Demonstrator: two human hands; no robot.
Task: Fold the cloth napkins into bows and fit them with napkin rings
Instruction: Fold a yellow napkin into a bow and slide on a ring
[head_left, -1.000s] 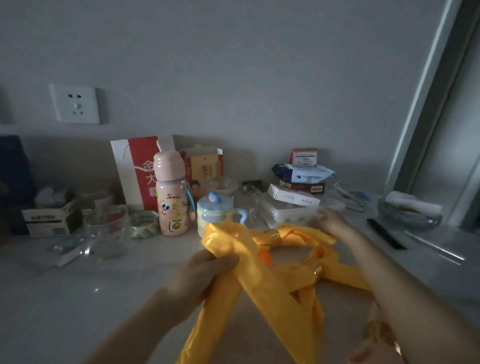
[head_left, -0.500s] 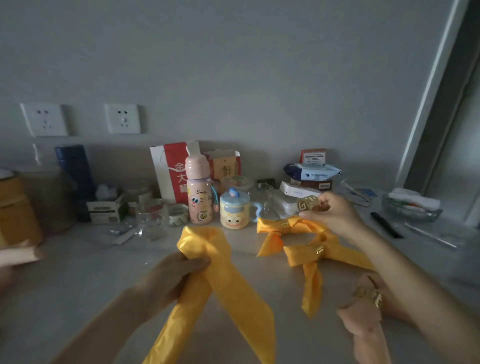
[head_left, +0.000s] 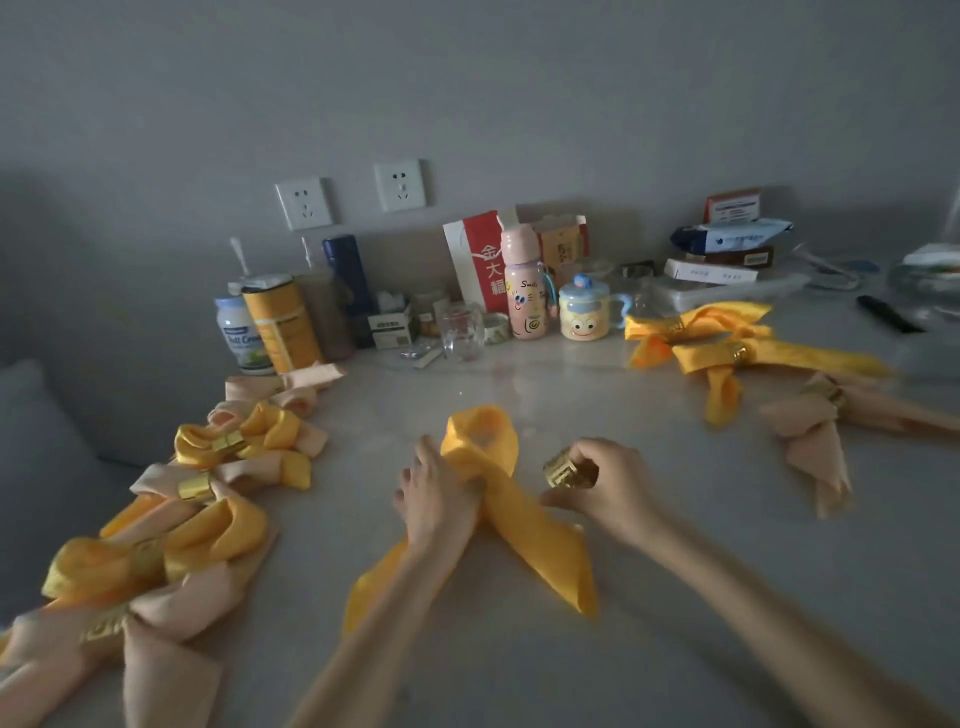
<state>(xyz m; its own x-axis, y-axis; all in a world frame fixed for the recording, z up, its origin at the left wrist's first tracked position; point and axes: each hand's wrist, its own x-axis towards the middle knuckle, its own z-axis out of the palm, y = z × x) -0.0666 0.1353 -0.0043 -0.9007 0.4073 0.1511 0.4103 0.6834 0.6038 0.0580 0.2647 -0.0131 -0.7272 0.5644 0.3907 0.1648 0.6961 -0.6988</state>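
pale stone-look countertop (head_left: 675, 613), dim light, grey wall behind with two sockets (head_left: 304, 202); jars, a pink bottle (head_left: 523, 291) and a lidded mug (head_left: 584, 317) with a face ranged along the back.

item 1: yellow napkin (head_left: 535, 535), centre of the counter, just in front of the person. satin-like, folded to a band, looped at the far end, two tails crossing and fanning toward the near edge. judged light, limp and slippery; the loop would likely fall open if the crossing were let go. best held at the crossing, where the layers bunch narrowest.

item 2: napkin ring (head_left: 563, 470), gold, patterned, off the cloth, just right of the loop. judged rigid, small and smooth, easy to fumble; take it by the rim so the bore is free.

item 3: left hand (head_left: 439, 493), fingers curled over the crossing, gripping the gathered cloth and pinning it to the counter.

item 4: right hand (head_left: 610, 486), thumb and fingertips pinching the ring; whether the ring touches the counter cannot be told.

item 5: ringed bows (head_left: 218, 457), yellow and beige, in a row down the left edge; further bows (head_left: 722, 345), also ringed, at the right rear.

note: the cloth must be squeezed narrow to enter the ring. the sheen suggests it will slide through readily, and slip back out as readily.
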